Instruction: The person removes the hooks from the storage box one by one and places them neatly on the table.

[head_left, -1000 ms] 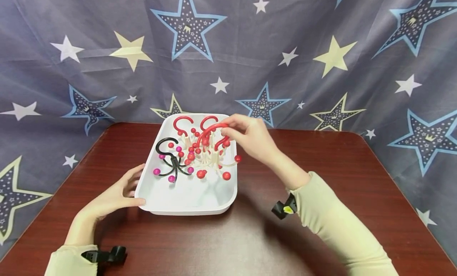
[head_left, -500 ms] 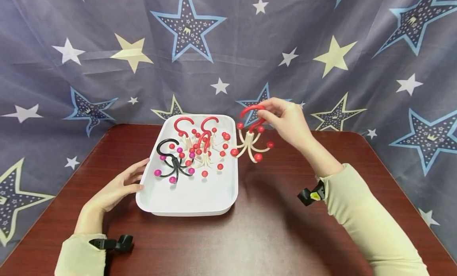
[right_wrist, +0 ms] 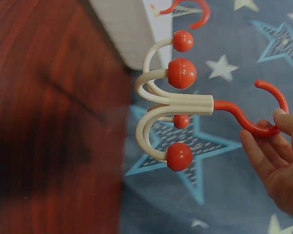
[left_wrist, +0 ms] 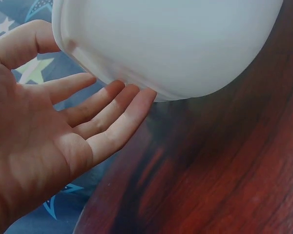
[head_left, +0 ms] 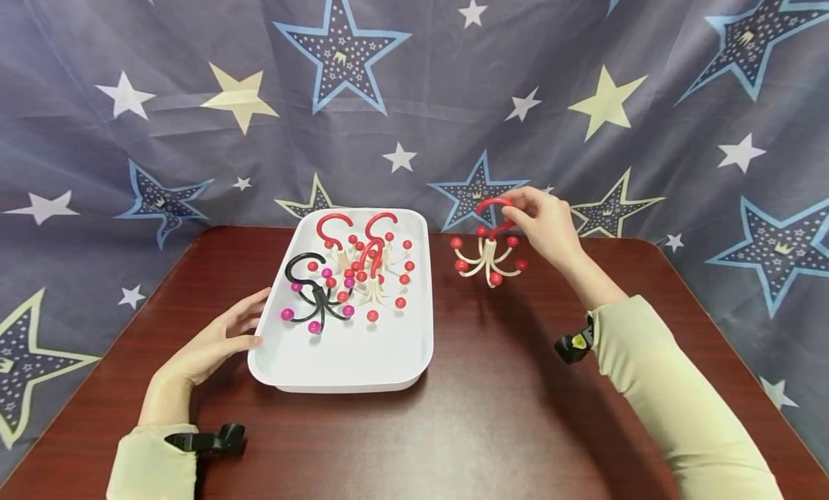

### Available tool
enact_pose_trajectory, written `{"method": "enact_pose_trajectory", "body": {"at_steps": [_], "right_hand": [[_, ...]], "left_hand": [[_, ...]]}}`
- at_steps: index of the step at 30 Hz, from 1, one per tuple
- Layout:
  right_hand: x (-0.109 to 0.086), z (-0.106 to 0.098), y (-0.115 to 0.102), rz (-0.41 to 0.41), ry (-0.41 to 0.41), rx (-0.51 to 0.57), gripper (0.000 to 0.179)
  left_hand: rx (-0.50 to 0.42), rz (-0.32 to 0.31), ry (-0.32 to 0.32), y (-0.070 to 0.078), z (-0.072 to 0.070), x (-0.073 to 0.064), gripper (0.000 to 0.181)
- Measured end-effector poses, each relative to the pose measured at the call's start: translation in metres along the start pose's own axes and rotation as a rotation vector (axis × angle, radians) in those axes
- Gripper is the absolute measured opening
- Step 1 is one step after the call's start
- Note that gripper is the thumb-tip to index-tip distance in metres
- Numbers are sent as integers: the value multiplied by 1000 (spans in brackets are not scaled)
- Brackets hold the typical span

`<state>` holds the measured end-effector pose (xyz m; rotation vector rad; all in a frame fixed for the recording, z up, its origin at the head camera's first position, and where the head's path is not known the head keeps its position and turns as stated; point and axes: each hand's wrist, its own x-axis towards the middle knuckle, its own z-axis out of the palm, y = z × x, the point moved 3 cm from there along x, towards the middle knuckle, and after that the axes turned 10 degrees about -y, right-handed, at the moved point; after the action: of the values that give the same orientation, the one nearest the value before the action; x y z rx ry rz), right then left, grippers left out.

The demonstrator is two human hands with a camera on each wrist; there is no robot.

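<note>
My right hand (head_left: pixel 547 228) pinches the red hook of a cream rotating hanger with several curved arms tipped in red balls (head_left: pixel 490 250). It hangs above the table, right of a white tray (head_left: pixel 343 360). The right wrist view shows thumb and fingers on the hook's bend, the cream stem (right_wrist: pixel 190 104) pointing away. At the tray's left side rests my left hand (head_left: pixel 207 347), fingers fairly straight, thumb at the rim; in the left wrist view its fingertips (left_wrist: pixel 146 97) lie against the tray's outer wall. Inside the tray stand a black hanger with magenta balls (head_left: pixel 318 296) and several red-hooked cream ones (head_left: pixel 373 288).
The tray stands on a dark reddish-brown wooden table (head_left: pixel 492 414), left of its middle. Behind the table hangs a grey curtain (head_left: pixel 440 111) printed with stars. Each wrist wears a black camera mount, the right one (head_left: pixel 575 345) and the left one (head_left: pixel 210 440).
My right hand has lifted a red-hooked cream hanger out of the tray and carried it right, over the table. My left hand has shifted slightly along the tray's left rim, thumb farther back.
</note>
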<state>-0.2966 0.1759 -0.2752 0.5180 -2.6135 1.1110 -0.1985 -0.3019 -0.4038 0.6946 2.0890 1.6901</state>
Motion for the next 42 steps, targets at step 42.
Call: {"method": "enact_pose_trajectory", "body": {"at_steps": [42], "right_hand": [[22, 23, 32, -13, -23, -25, 29]], "left_hand": [[-35, 2, -24, -3, -1, -2, 71]]}}
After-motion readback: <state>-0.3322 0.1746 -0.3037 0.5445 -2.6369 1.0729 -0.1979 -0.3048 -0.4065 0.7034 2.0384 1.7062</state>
